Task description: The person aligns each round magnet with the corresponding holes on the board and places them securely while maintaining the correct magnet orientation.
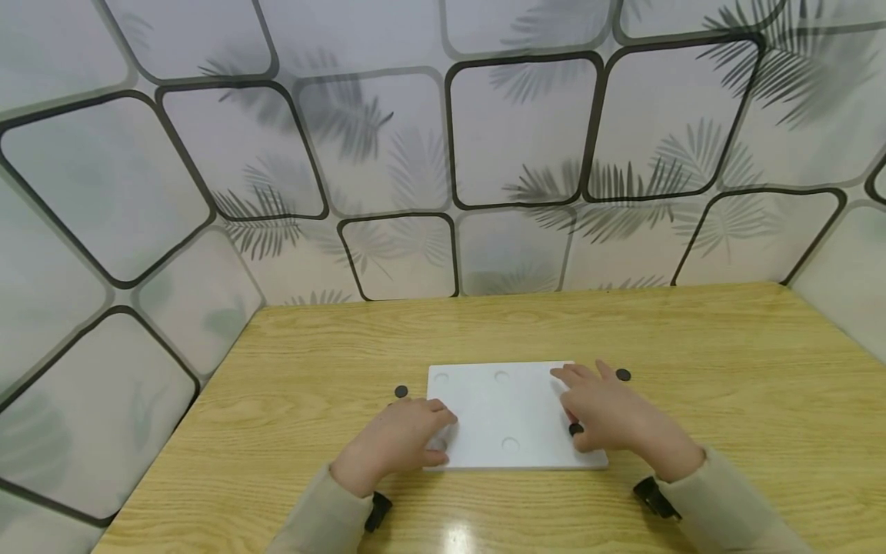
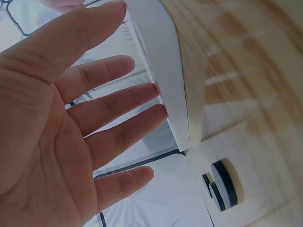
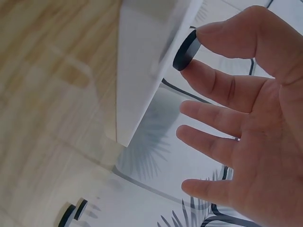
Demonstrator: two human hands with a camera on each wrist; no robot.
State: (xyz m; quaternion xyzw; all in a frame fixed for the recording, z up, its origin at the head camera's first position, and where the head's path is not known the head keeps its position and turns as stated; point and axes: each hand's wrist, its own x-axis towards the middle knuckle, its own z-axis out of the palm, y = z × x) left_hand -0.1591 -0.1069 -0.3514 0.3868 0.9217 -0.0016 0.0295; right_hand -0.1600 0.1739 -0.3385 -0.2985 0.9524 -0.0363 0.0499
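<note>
Right wrist view: our right hand (image 3: 260, 120) pinches a round black disc (image 3: 187, 51) between thumb and forefinger, a white rectangular board (image 3: 142, 56) near their tips; our left hand (image 2: 64, 127), fingers spread, touches it

The right hand (image 3: 262, 123) pinched a black disc (image 3: 187, 49) on edge between thumb and index finger, its other three fingers stretched out and apart. To its left, close to the disc, a white board (image 3: 142, 52) lay on the wooden table (image 3: 57, 94). Farther off, two more dark discs (image 3: 67, 215) sat close together, with a leaf-patterned wall (image 3: 189, 165) on the far side.
</note>
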